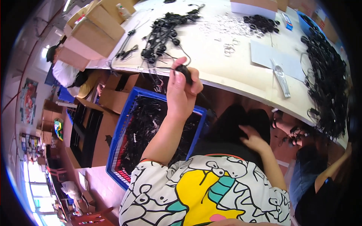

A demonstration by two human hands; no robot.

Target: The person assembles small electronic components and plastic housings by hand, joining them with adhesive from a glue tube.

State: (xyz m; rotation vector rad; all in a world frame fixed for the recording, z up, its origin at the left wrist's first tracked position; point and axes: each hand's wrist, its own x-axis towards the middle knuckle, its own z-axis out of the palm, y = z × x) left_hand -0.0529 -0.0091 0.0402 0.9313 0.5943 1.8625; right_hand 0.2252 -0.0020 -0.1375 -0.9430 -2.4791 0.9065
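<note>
My left hand (179,92) is raised at the near edge of the white table (217,66). Its thumb and fingers are closed around a small rounded black piece (183,71), and a thin black cable seems to run from it. Just beyond lies a tangled heap of black cables (160,37) with round black ends. My right hand (254,141) rests low over my dark-clothed lap, fingers apart, with nothing visible in it.
Below my left arm stands a blue crate (126,109) of black cables. The table also bears small clear rings (228,28), round black parts (260,23), tweezers (281,79) and another cable pile (326,83). Cardboard boxes (94,32) stand left; co-workers sit at both sides.
</note>
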